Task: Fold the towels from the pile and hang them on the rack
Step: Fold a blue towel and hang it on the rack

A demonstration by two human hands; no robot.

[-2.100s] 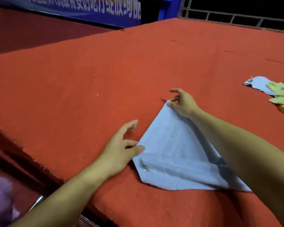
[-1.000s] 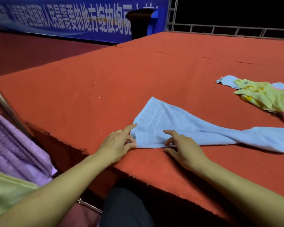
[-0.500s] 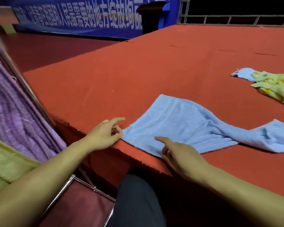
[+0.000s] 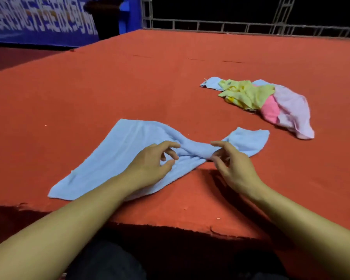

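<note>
A light blue towel lies on the red carpeted platform, close to its near edge and left of the middle. Its long axis runs slantwise, from the near-left end by the platform's front edge up to the far-right end, which points toward the pile. The towel is wide and flat at the near-left, gathers into a twisted, bunched waist in the middle, and fans out again at the far-right end.

Both hands are at that bunched waist. The left hand hangs over the towel's wide part with fingers loosely curled, the index finger reaching to the bunched folds; whether it pinches cloth cannot be told. The right hand sits just right of the waist, fingers half-curled and spread, fingertips at the twist; a grasp cannot be told here either.

The pile of towels lies well apart toward the far right: a blue one under, yellow across it, pink ones at the right end.
</note>
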